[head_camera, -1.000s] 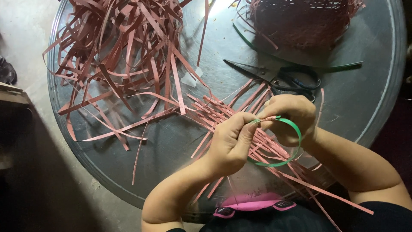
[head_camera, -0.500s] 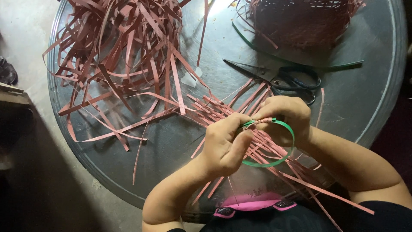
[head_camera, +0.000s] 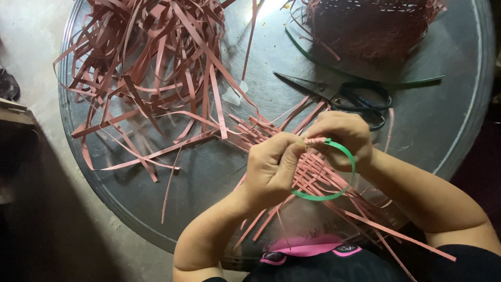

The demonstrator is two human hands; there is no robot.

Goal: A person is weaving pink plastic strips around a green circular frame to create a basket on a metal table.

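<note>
- the left hand [head_camera: 274, 167] and the right hand [head_camera: 342, 138] meet above the near edge of the round metal tabletop [head_camera: 449, 125], fingers curled and pinching a green ring [head_camera: 334, 194] between them
- where the fingertips meet, a short stretch of the ring is wrapped in a pink strip [head_camera: 314, 140]; the rest of the ring hangs bare below the hands
- under the hands lies a flat woven patch of pink strips [head_camera: 313, 177], its loose ends reaching past the near edge
- a loose heap of pink strips [head_camera: 156, 68] covers the far left part of the tabletop
- dark scissors [head_camera: 344, 96] lie just beyond the right hand, a woven pink basket [head_camera: 373, 26] stands at the far edge, and a green strip [head_camera: 412, 82] lies between basket and scissors
</note>
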